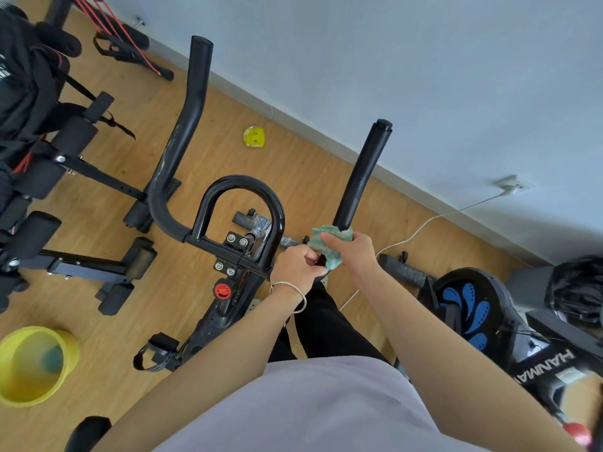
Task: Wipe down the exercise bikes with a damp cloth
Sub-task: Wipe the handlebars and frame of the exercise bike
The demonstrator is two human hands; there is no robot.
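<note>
A black exercise bike stands below me, its handlebar (182,135) sweeping up at the left and a straight right grip (362,171) rising at the centre. A green cloth (329,244) is wrapped round the base of that right grip. My right hand (350,252) holds the cloth against the bar. My left hand (298,267), a bracelet on its wrist, grips the handlebar just left of the cloth with curled fingers. The inner loop bar (243,187) and a red knob (222,291) sit to the left.
A yellow bucket (67,345) with water stands on the wooden floor at lower left. A black weight bench (75,164) fills the left side. A second machine with blue markings (470,305) is at right. A white cable (424,223) runs to a wall socket.
</note>
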